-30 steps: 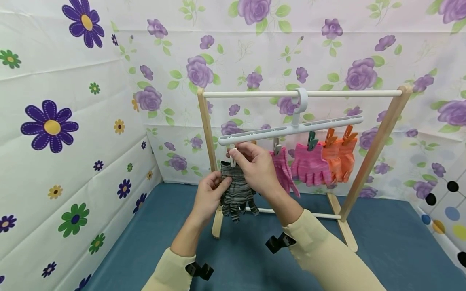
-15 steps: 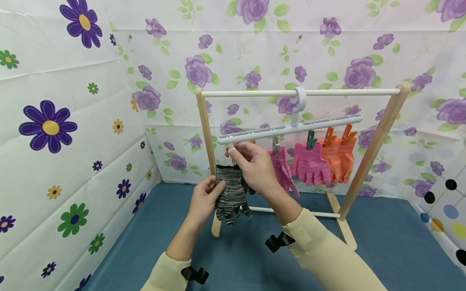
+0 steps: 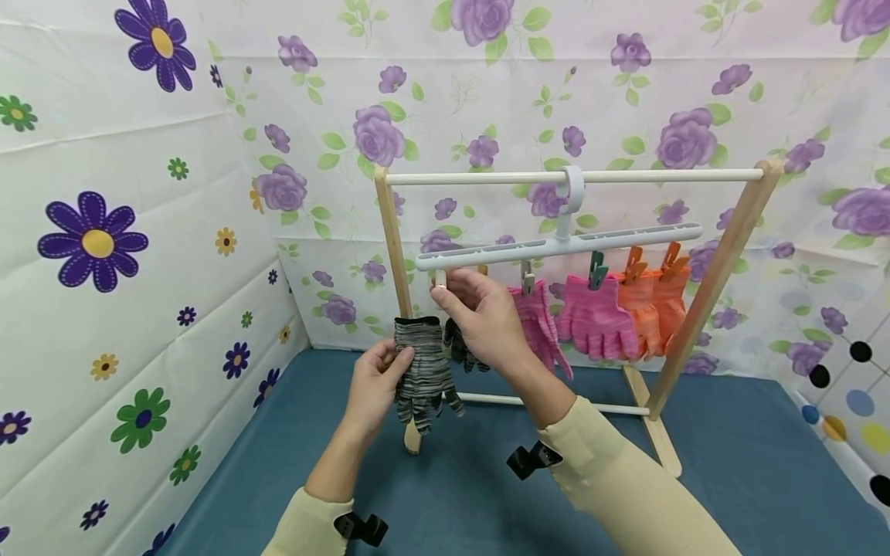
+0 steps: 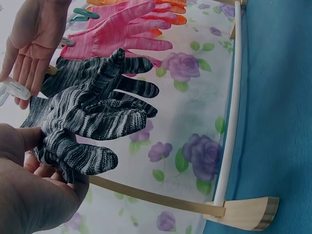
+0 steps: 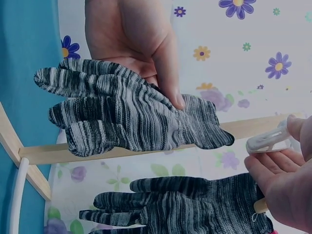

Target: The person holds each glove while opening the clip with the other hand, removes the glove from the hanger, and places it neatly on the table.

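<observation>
A black-and-grey striped knit glove (image 3: 424, 363) is pinched near its cuff by my left hand (image 3: 373, 382), its fingers dangling downward. In the right wrist view that cuff stands apart from the white clothespin (image 5: 267, 140). My right hand (image 3: 490, 320) pinches this clothespin under the left end of the grey hanger (image 3: 514, 252). Behind the right hand, a second striped glove (image 5: 180, 200) hangs from a yellowish clip (image 4: 51, 70), partly hidden in the head view.
Pink gloves (image 3: 598, 316) and orange gloves (image 3: 670, 301) hang from clips farther right on the hanger. The hanger hooks over the white bar (image 3: 473, 178) of a wooden rack (image 3: 719, 286). Blue cloth (image 3: 556, 517) covers the table; flowered sheets form the walls.
The striped glove has come away from the white clothespin and moved left and slightly down with my left hand. My right hand stays at the clothespin. The hanger's right end dipped a little.
</observation>
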The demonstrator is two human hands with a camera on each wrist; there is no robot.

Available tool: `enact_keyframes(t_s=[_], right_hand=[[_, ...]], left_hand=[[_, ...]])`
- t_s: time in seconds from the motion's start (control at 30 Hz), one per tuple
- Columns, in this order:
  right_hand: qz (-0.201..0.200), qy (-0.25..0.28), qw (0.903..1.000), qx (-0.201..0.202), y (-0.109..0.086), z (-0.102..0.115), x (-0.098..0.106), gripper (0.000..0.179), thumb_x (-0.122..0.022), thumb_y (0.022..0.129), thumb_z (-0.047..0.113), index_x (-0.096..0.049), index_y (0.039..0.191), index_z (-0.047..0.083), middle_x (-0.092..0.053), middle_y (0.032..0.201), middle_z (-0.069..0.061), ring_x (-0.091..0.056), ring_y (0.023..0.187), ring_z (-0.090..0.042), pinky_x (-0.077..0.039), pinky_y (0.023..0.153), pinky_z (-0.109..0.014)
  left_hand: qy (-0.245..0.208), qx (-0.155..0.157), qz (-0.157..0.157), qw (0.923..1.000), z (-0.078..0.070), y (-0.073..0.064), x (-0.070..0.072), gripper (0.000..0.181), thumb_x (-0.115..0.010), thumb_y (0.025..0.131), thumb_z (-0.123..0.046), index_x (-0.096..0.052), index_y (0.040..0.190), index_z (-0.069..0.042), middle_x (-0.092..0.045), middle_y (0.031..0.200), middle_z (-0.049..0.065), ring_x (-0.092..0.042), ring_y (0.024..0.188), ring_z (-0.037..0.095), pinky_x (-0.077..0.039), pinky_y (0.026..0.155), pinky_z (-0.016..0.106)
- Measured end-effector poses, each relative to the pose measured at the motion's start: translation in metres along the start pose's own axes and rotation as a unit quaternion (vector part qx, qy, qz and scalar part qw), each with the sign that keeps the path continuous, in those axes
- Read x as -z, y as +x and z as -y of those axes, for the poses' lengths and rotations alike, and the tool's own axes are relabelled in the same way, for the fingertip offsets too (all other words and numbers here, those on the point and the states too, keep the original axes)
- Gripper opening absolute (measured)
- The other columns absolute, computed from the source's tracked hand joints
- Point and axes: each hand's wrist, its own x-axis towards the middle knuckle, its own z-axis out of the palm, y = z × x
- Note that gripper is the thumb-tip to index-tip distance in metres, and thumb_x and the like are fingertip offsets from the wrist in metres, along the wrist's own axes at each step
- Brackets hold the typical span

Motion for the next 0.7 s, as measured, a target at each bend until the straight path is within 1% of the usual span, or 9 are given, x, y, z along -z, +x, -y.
enact_keyframes(t_s=[0.1,0.2,0.47,0.57,0.7], right_hand=[[0.005,0.001,1.0,0.0,0.002,0.0,-0.001,0.042,-0.071,0.105,0.024,-0.065,0.14,0.002,-0.072,0.131,-0.013,-0.07,0.118,-0.025,-0.057,0.1,-0.044],[0.005,-0.003,1.0,-0.002,0.004,0.0,-0.003,0.044,-0.071,0.106,0.025,-0.064,0.142,0.001,-0.071,0.133,-0.015,-0.07,0.119,-0.025,-0.056,0.101,-0.044],[0.006,0.001,1.0,-0.007,0.011,-0.003,-0.011,0.043,-0.07,0.106,0.025,-0.064,0.141,0.001,-0.072,0.131,-0.012,-0.07,0.119,-0.024,-0.055,0.102,-0.046],[0.008,-0.001,0.9999,-0.01,0.012,-0.005,-0.014,0.044,-0.07,0.106,0.025,-0.064,0.141,0.0,-0.072,0.132,-0.012,-0.07,0.12,-0.024,-0.055,0.102,-0.046],[0.01,-0.003,0.9998,-0.015,0.013,-0.004,-0.017,0.045,-0.07,0.106,0.025,-0.063,0.142,0.001,-0.071,0.134,-0.013,-0.069,0.122,-0.025,-0.055,0.103,-0.045]], left_hand=[[-0.003,0.004,-0.008,1.0,0.001,0.0,0.003,0.027,-0.064,0.109,-0.018,-0.066,0.127,0.002,-0.074,0.104,0.014,-0.07,0.086,0.016,-0.056,0.075,0.028],[0.0,0.007,-0.018,0.9998,0.001,-0.001,0.006,0.027,-0.064,0.109,-0.018,-0.066,0.127,0.002,-0.073,0.103,0.013,-0.069,0.085,0.016,-0.056,0.074,0.028],[-0.006,0.005,-0.032,0.9995,0.002,-0.002,0.015,0.027,-0.064,0.109,-0.017,-0.066,0.125,0.004,-0.074,0.102,0.014,-0.069,0.085,0.015,-0.056,0.074,0.027],[0.0,0.005,-0.04,0.9992,0.003,-0.002,0.02,0.026,-0.064,0.109,-0.017,-0.066,0.125,0.003,-0.074,0.102,0.014,-0.069,0.084,0.015,-0.055,0.073,0.027],[0.009,0.007,-0.047,0.9988,0.004,-0.001,0.025,0.027,-0.065,0.109,-0.019,-0.066,0.125,0.003,-0.073,0.1,0.011,-0.066,0.082,0.013,-0.053,0.072,0.026]])
